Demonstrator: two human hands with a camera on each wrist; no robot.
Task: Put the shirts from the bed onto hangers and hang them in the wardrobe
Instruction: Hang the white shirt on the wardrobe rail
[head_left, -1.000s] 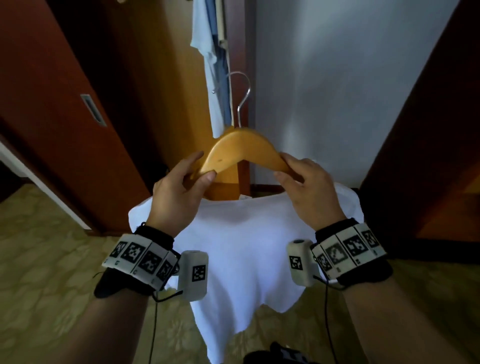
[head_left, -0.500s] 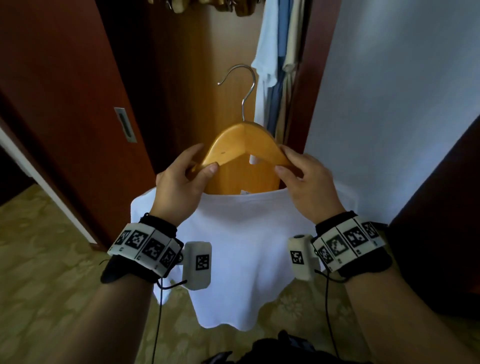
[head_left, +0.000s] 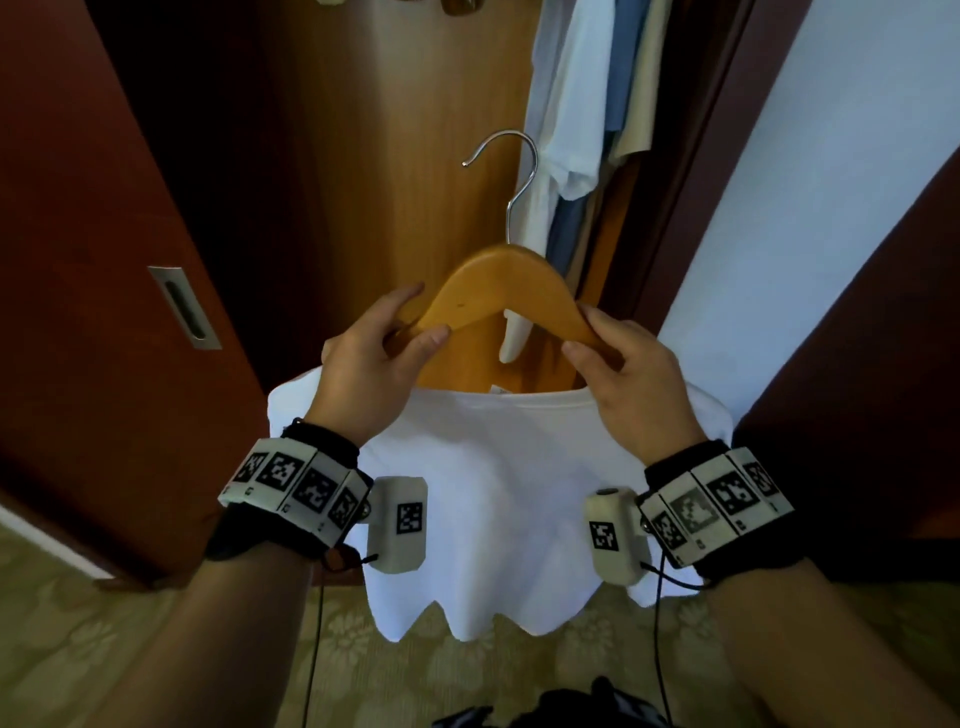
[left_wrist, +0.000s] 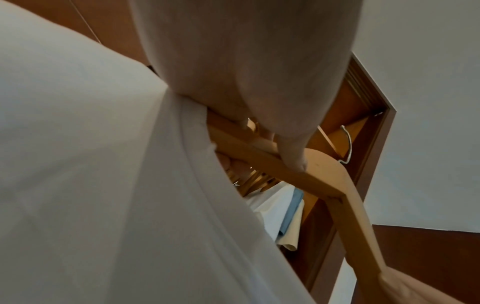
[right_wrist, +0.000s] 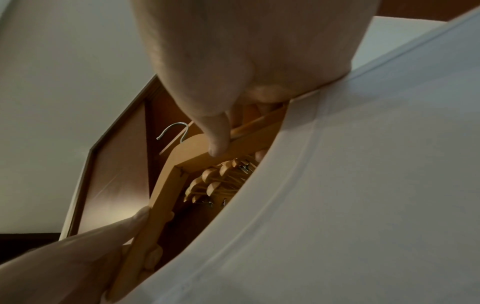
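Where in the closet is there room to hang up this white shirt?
The open gap lies between the dark red sliding door and the hanging shirts, in front of the wooden back panel. The right side is crowded with those shirts. The rail is out of view. Both hands, left hand and right hand, hold the hanger carrying the white shirt.

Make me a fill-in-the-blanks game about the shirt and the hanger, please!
1. The shirt on the hanger is ____ in colour.
2. The hanger is made of ____, with a metal hook.
3. The left hand and right hand each hold one ____ of the hanger.

Missing words: white; wood; arm
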